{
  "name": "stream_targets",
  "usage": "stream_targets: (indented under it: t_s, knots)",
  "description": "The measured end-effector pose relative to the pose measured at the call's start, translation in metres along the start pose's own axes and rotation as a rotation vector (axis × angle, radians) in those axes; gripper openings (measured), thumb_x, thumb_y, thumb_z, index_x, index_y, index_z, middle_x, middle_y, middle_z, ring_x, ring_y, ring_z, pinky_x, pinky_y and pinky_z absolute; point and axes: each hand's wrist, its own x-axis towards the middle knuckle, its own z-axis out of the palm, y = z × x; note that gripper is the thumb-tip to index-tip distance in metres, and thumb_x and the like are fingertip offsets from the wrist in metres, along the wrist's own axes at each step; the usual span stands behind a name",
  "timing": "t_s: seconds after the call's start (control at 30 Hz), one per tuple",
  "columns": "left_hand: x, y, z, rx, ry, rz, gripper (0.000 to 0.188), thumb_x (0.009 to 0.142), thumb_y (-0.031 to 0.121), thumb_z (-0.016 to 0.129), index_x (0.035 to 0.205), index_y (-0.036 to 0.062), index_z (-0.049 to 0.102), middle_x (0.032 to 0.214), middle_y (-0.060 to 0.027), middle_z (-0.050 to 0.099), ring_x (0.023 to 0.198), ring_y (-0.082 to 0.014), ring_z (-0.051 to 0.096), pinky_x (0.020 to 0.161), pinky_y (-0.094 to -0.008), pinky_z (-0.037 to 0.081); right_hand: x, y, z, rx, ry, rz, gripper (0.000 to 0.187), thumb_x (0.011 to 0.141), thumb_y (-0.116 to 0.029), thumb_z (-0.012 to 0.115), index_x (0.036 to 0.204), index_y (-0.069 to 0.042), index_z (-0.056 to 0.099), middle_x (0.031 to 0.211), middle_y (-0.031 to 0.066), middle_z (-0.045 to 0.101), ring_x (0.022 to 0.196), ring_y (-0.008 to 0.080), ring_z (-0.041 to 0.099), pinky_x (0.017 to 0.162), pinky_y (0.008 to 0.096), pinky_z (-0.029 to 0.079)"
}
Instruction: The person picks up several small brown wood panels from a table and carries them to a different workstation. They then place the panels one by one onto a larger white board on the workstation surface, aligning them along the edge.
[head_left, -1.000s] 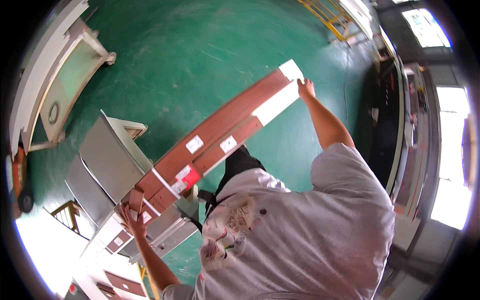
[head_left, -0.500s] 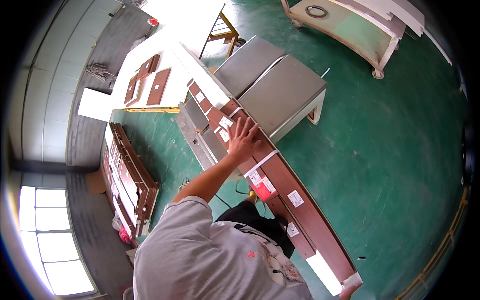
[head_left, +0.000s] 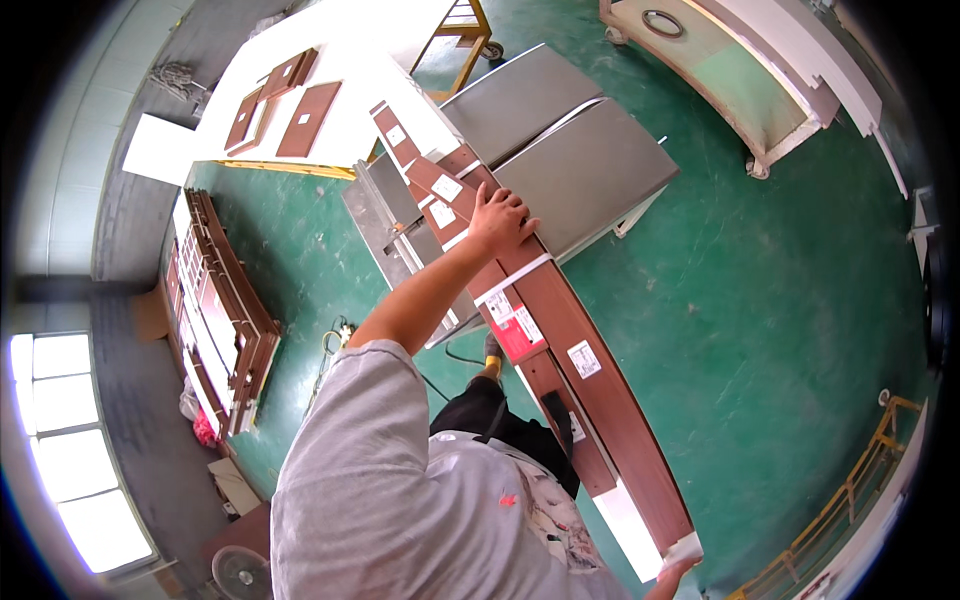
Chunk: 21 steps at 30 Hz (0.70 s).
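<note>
A long strapped bundle of brown boards (head_left: 610,400) runs aslant in front of me, with white labels, a red label and white straps on it. My left hand (head_left: 503,222) lies across its upper part, fingers bent over the far long edge. At the near end, by the white wrapped corner, my right hand (head_left: 678,572) grips the bundle; most of that hand is cut off or hidden. Beyond my left hand, the bundle's far end lies over the grey metal machine table (head_left: 590,160). A shorter brown board (head_left: 440,185) lies askew on top there.
A white table (head_left: 350,60) at the far left carries several brown panels (head_left: 309,118). Stacked brown frames (head_left: 230,310) stand on the floor at left. A wheeled cart (head_left: 720,90) is at the far right, a yellow rail (head_left: 850,500) at the near right. Cables (head_left: 335,345) lie near my feet.
My left hand has gone from spread fingers flat on the boards to fingers bent over the edge. The view has shifted, and the bundle sits slightly farther left in it.
</note>
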Motion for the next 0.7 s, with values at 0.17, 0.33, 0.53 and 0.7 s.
stream_targets:
  t_s: [0.17, 0.33, 0.53, 0.7]
  knots:
    - [0.000, 0.003, 0.017, 0.042, 0.014, -0.039, 0.044, 0.101, 0.048, 0.044, 0.111, 0.0165, 0.073, 0.124, -0.0025, 0.064, 0.138, -0.0251, 0.042, 0.120, -0.0645, 0.012, 0.028, 0.027, -0.002, 0.040, -0.049, -0.011, 0.072, 0.097, -0.060, 0.045, 0.143, -0.005, 0.049, 0.151, 0.0181, 0.043, 0.138, 0.0357, 0.044, 0.112, 0.0512, 0.037]
    - [-0.013, 0.000, 0.034, -0.042, 0.299, -0.210, 0.046, 0.099, 0.048, 0.049, 0.128, 0.0155, 0.063, 0.144, -0.0070, 0.052, 0.146, -0.0311, 0.032, 0.122, -0.0589, 0.009, 0.045, 0.050, 0.031, 0.073, -0.122, -0.015, 0.073, 0.097, -0.061, 0.044, 0.143, -0.004, 0.048, 0.151, 0.0183, 0.043, 0.138, 0.0357, 0.044, 0.112, 0.0510, 0.037]
    - [-0.120, -0.060, 0.144, -0.368, 0.551, -1.110, 0.081, 0.097, 0.054, 0.051, 0.155, 0.0028, 0.026, 0.163, -0.0186, 0.025, 0.152, -0.0346, 0.018, 0.122, -0.0537, 0.013, 0.050, 0.065, 0.077, 0.091, -0.166, -0.034, 0.074, 0.096, -0.061, 0.043, 0.143, -0.004, 0.048, 0.151, 0.0185, 0.042, 0.138, 0.0358, 0.044, 0.113, 0.0509, 0.036]
    - [-0.188, -0.128, 0.232, -0.644, 0.490, -1.294, 0.089, 0.097, 0.055, 0.052, 0.156, -0.0017, 0.017, 0.162, -0.0234, 0.023, 0.147, -0.0411, 0.028, 0.119, -0.0486, 0.027, 0.042, 0.081, 0.140, 0.095, -0.215, -0.046, 0.075, 0.096, -0.062, 0.042, 0.144, -0.004, 0.047, 0.152, 0.0187, 0.042, 0.138, 0.0358, 0.043, 0.113, 0.0507, 0.036]
